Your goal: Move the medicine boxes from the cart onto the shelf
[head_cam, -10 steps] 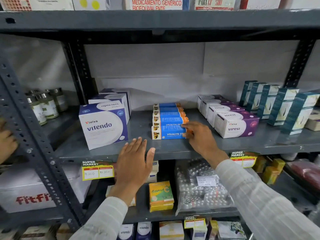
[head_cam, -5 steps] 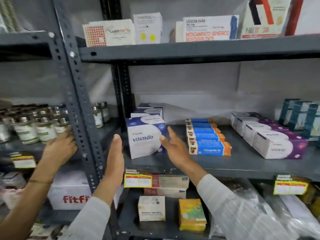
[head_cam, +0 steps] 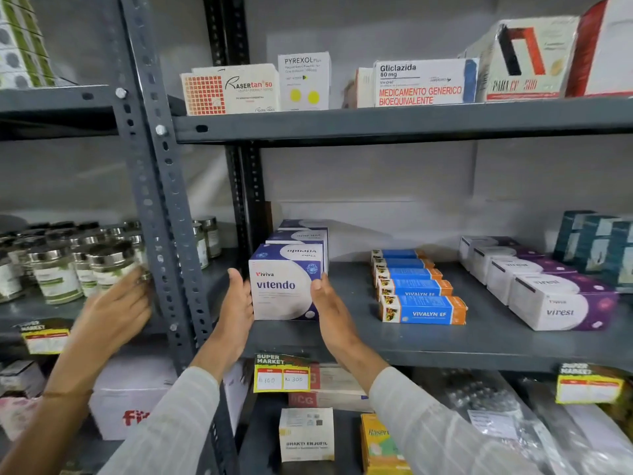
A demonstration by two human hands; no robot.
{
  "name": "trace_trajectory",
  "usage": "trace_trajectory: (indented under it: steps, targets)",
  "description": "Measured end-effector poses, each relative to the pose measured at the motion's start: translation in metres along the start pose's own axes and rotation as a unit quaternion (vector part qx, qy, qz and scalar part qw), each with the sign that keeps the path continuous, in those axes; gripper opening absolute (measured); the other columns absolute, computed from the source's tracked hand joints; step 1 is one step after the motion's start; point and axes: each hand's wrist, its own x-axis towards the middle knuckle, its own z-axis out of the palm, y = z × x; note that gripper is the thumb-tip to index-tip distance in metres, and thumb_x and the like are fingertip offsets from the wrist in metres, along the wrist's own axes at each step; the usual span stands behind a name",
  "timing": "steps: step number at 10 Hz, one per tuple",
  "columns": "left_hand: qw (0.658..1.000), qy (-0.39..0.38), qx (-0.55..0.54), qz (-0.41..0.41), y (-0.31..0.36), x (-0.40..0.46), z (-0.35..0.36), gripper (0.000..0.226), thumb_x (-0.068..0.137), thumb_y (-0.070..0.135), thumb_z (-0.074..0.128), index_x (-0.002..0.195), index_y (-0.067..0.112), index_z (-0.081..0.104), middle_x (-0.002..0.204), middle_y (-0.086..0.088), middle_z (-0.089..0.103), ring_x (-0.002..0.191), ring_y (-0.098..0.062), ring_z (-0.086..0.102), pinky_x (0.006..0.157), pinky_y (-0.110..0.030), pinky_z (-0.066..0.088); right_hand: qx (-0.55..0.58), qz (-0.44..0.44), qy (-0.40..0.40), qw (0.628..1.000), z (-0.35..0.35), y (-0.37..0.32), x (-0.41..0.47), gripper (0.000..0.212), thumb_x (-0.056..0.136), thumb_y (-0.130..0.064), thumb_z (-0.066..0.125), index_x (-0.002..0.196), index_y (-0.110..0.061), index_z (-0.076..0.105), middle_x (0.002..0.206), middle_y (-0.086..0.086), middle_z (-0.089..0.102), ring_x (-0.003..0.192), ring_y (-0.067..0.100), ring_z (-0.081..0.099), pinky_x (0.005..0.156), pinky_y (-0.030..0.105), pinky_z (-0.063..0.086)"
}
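My two hands flanked the front Vitendo box [head_cam: 284, 286] on the middle shelf [head_cam: 428, 341]. My left hand [head_cam: 236, 306] was open, palm turned inward, fingers straight, right against the box's left face. My right hand [head_cam: 330, 311] was open too, its fingertips at the box's lower right corner; I could not tell whether they pressed the card or merely stood beside it. Neither hand was closed around anything.

The box stood upright near the shelf's front left, heading a row of like boxes [head_cam: 301, 233] that ran back toward the wall. To its right, well apart, lay a row of blue and orange Vivalyn EF boxes [head_cam: 423, 310], flat, one behind another. Farther right sat the white and purple Viresi boxes [head_cam: 561, 308], then dark teal boxes [head_cam: 596, 248] at the frame's edge.

On the shelf above stood a Rasertan 50 box [head_cam: 233, 89], a Pyrexol box [head_cam: 304, 80] and a Gliclazida box [head_cam: 423, 82]. A yellow price tag [head_cam: 281, 373] hung from the shelf lip beneath my hands.

Beyond the grey upright post [head_cam: 161, 214], another person's hand [head_cam: 113, 310] reached toward the jars [head_cam: 58, 272] with metal lids on the neighbouring shelf.
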Motion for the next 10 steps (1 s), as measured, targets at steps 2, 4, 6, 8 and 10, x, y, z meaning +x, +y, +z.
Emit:
trace_trajectory:
  steps: [2,4,6,8,10]
  targets:
    - [0.999,-0.009,0.039,0.015,-0.002,0.008,0.001,0.063,0.100,0.071,0.011,0.120,0.040,0.063,0.104,0.018,0.079,0.099,0.004,0.071,0.087,-0.022,0.049,0.006,0.005,0.004,1.000,-0.002,-0.002,0.004,0.088,0.078,-0.090,0.033,0.151,-0.042,0.034,0.138,-0.010,0.059,0.130,0.012,0.055,0.098,0.026,0.047]
    - [0.999,-0.008,0.040,0.001,-0.003,0.008,0.002,0.062,0.099,0.072,0.013,0.121,0.042,0.063,0.114,0.017,0.077,0.110,0.000,0.069,0.092,-0.024,0.048,0.022,0.018,0.008,1.000,-0.005,-0.004,0.003,0.064,0.093,-0.070,0.033,0.149,-0.037,0.038,0.134,-0.010,0.057,0.122,0.010,0.055,0.079,0.013,0.043]
    - [0.999,-0.011,0.031,0.003,-0.003,0.007,0.003,0.062,0.100,0.071,0.012,0.122,0.042,0.062,0.108,0.019,0.078,0.104,0.002,0.071,0.090,-0.023,0.048,0.016,0.022,-0.004,1.000,-0.005,0.003,0.008,0.062,0.097,-0.069,0.033,0.152,-0.040,0.032,0.137,-0.010,0.055,0.124,0.010,0.054,0.079,0.013,0.043]
    - [0.991,0.095,0.070,0.055,0.000,-0.006,0.017,0.048,0.104,0.065,0.022,0.102,0.047,0.066,0.104,0.021,0.074,0.099,0.004,0.065,0.086,-0.024,0.046,-0.011,-0.013,-0.006,1.000,-0.026,-0.017,-0.008,0.056,0.098,-0.066,0.037,0.150,-0.045,0.030,0.130,-0.022,0.056,0.120,0.003,0.060,0.097,0.023,0.053]
    - [0.835,0.199,0.314,0.406,0.068,-0.036,0.084,0.052,0.107,0.044,0.041,0.153,0.021,0.047,0.155,0.006,0.052,0.141,-0.002,0.046,0.114,-0.019,0.037,0.078,-0.284,0.142,0.945,-0.140,-0.123,-0.065,0.036,0.104,-0.033,0.049,0.133,-0.017,0.064,0.129,0.002,0.070,0.121,0.023,0.066,0.105,0.047,0.052]
